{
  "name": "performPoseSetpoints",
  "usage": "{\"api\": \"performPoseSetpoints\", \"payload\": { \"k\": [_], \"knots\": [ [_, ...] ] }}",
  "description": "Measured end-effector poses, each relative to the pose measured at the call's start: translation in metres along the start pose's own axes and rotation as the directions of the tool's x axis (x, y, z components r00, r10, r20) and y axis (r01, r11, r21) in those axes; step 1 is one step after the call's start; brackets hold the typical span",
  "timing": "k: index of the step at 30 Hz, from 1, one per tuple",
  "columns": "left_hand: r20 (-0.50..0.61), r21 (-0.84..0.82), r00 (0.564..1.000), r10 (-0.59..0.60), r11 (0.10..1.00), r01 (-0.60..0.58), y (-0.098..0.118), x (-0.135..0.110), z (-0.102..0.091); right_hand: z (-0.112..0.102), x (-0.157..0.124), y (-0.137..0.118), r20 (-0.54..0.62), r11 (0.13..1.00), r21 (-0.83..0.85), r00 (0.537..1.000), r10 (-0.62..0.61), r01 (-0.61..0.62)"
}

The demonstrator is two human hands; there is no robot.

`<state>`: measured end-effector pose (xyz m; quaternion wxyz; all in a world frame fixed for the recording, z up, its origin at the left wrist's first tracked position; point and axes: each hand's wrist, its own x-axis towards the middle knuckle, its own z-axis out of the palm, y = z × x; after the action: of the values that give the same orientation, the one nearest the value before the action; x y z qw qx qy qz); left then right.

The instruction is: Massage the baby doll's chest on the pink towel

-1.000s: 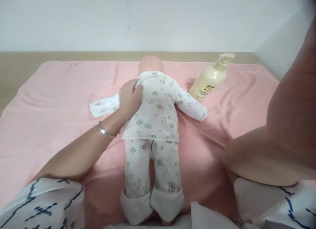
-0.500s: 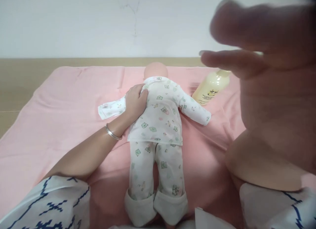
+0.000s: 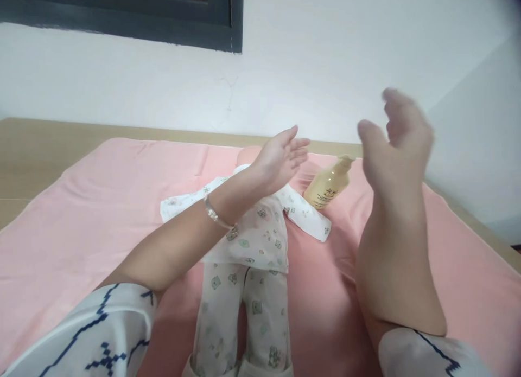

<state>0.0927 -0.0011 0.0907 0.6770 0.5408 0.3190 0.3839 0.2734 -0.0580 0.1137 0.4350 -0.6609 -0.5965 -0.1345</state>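
Observation:
A baby doll (image 3: 256, 306) in white printed pyjamas lies on a pink cloth (image 3: 101, 203), its head pointing away from me. Above the doll's upper back hovers my left hand (image 3: 280, 157), palm up and open with fingers spread; it holds nothing and hides part of the doll's head and shoulder. Off to the right, my right hand (image 3: 396, 141) is raised, thumb apart from the curled fingers, with nothing visible in it. Between my hands, a yellow pump bottle (image 3: 328, 187) lies tilted on the cloth beside the doll's right-side sleeve.
A wooden surface (image 3: 49, 130) shows around the cloth. Behind it stands a white wall (image 3: 309, 68) with a dark-framed window (image 3: 220, 30) at the upper left. The side wall (image 3: 480, 127) meets it at the right.
My left hand has lifted off the doll's back and turned palm up, moving right. My right hand has drawn away from the camera. The view has tilted up, showing the window.

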Motion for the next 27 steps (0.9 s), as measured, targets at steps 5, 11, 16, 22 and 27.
{"api": "performPoseSetpoints", "payload": {
  "k": [5,11,16,22,27],
  "knots": [
    [0.227,-0.407,0.943,-0.245,0.855,0.320,0.012,0.032,0.042,0.023,0.011,0.021,0.323,0.993,-0.120,0.945,0.054,-0.016],
    [0.346,-0.551,0.903,-0.257,0.723,0.416,0.013,0.031,0.052,0.039,0.003,0.012,0.538,0.972,-0.235,0.837,0.101,0.034],
    [0.178,-0.471,0.928,-0.326,0.800,0.371,0.013,0.018,0.026,0.047,0.005,-0.009,0.547,0.896,-0.441,0.808,0.219,0.055],
    [-0.057,-0.138,0.991,-0.121,0.984,0.112,0.045,-0.033,-0.035,0.049,0.016,-0.015,0.516,0.853,-0.512,0.759,0.398,-0.099],
    [-0.148,-0.477,0.982,-0.116,0.878,0.032,0.064,-0.076,-0.060,0.047,0.017,-0.019,0.510,0.858,-0.495,0.754,0.413,-0.135]
  ]
}}
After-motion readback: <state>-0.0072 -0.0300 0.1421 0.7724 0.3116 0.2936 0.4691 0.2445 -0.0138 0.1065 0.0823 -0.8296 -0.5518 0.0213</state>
